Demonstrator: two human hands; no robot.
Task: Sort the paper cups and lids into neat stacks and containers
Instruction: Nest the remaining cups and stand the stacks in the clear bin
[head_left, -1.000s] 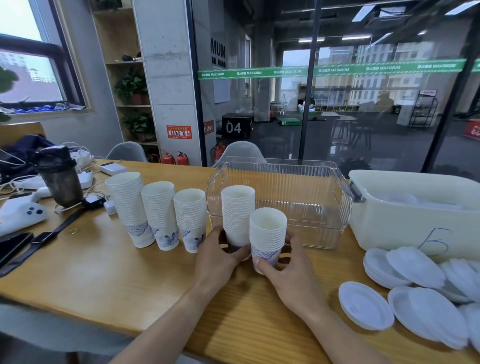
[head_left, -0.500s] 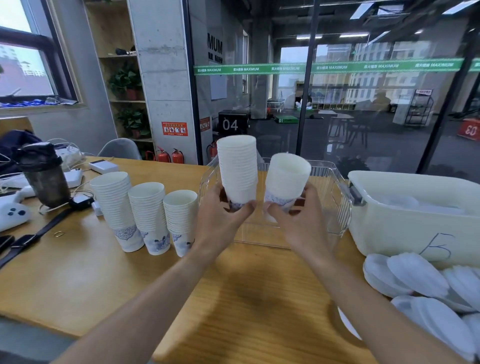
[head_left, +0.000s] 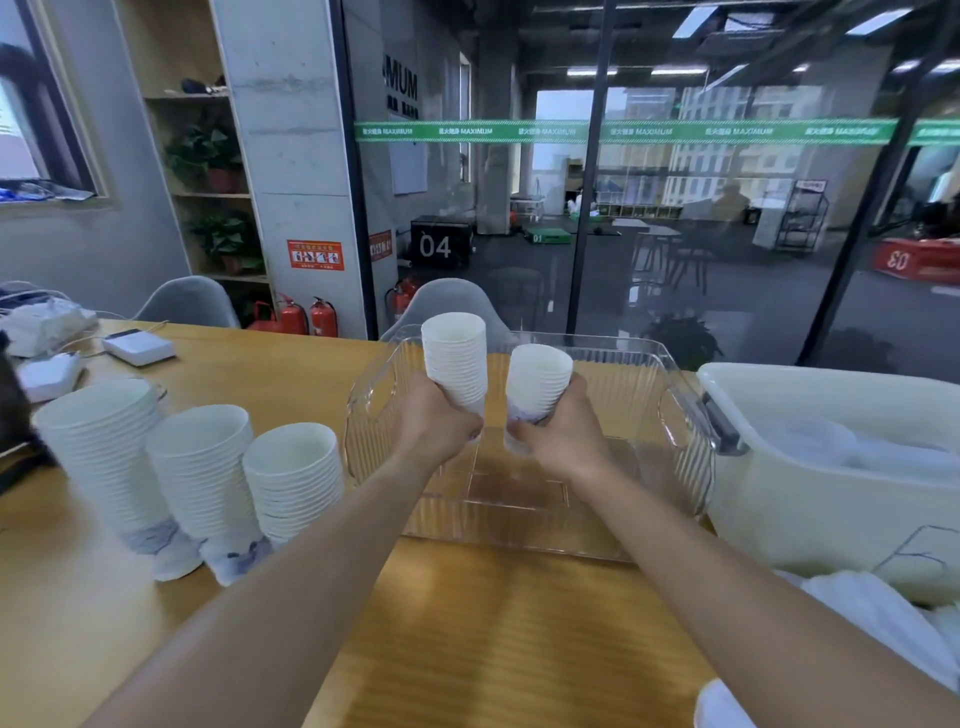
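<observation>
left hand (head_left: 439, 423) grip: taller cup stack (head_left: 455, 358), upright | right hand (head_left: 563, 434) grip: shorter cup stack (head_left: 537, 382), tilted right

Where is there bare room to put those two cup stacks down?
The clear bin floor is bare beneath both hands. The table is free in front of the bin, between the forearms. It is crowded left by three cup stacks, right by the white tub and lids.

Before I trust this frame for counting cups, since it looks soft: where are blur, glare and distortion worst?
Head view: wide-angle bending bows the pillars and stretches the forearms at the edges; the glass wall carries reflections; the three standing cup stacks are smeared, rims hard to count; the stacks in the left hand and right hand over the clear bin read sharper.
</observation>
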